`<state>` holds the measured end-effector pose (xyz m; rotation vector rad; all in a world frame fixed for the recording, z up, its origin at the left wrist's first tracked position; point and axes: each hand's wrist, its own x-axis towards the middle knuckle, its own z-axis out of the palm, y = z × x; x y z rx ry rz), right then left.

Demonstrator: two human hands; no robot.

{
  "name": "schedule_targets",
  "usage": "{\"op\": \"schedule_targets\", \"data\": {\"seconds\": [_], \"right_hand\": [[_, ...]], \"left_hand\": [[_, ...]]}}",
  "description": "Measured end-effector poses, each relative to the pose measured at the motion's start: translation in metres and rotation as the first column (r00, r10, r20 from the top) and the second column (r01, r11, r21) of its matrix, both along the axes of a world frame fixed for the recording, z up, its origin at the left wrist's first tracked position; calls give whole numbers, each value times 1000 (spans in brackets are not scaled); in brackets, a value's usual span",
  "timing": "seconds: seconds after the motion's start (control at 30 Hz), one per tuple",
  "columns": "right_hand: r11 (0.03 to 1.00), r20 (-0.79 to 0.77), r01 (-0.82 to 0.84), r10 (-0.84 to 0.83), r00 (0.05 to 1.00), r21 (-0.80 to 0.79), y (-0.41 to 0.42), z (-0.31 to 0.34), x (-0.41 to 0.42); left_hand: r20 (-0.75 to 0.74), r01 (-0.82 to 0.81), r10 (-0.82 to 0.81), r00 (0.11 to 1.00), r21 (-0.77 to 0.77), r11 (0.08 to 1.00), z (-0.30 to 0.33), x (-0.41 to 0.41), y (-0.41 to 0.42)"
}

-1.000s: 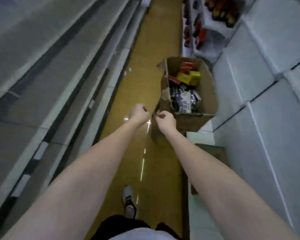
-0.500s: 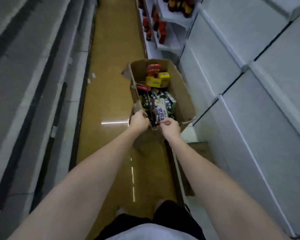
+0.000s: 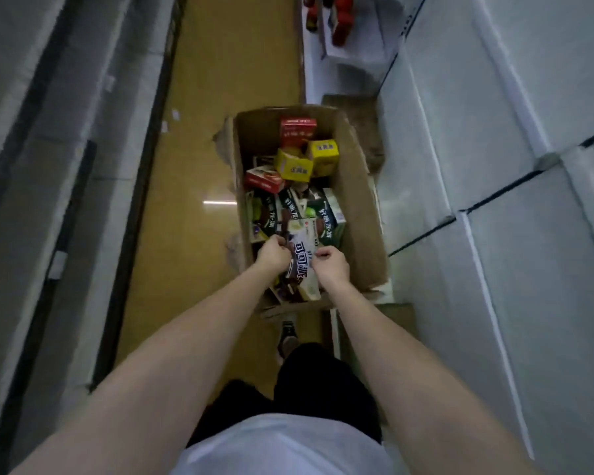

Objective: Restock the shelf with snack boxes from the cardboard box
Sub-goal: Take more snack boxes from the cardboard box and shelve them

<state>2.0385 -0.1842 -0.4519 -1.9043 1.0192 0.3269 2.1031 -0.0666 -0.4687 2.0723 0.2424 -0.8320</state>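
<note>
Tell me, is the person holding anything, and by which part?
Yes: a white snack box in the cardboard box. The left hand grips its left edge, the right hand its right edge.

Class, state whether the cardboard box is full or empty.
Partly full: the cardboard box holds many snack boxes, its upper walls bare.

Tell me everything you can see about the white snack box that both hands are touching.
The white snack box looks like printed cardboard, with big dark characters and a dark picture on its face. It lies tilted on other boxes at the near end of the cardboard box. The left hand and right hand grip its two long sides.
</note>
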Motion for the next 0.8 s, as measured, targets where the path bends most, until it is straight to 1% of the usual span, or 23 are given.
{"op": "schedule_targets", "data": {"seconds": [0.1, 0.23, 0.33, 0.47, 0.57, 0.67, 0.73, 0.8], "right_hand": [[998, -79, -45, 49, 996, 50, -23, -22, 29], [989, -209, -124, 139, 968, 84, -41, -53, 54], [989, -247, -115, 135, 960, 94, -44, -72, 67], [993, -294, -76, 100, 951, 89, -43, -95, 85], [991, -318, -89, 117, 941, 103, -45, -108, 93], [984, -335, -102, 146, 931, 144, -49, -114, 96], [983, -320, -136, 170, 932, 126, -51, -114, 99], [979, -272, -183, 200, 941, 85, -54, -112, 102]], "left_hand": [[-108, -88, 89, 990, 14, 996, -25, 23, -19], [-217, -184, 196, 956, 77, 980, -53, 41, -29], [-305, -237, 257, 917, 101, 966, -70, 45, -30], [-402, -273, 293, 867, 109, 956, -110, 54, -30], [-438, -344, 325, 838, 37, 938, -100, 59, -43], [-468, -403, 358, 808, 5, 915, -95, 65, -50], [-460, -425, 386, 800, 20, 905, -101, 66, -52], [-421, -445, 424, 802, 54, 894, -112, 67, -50]]}}
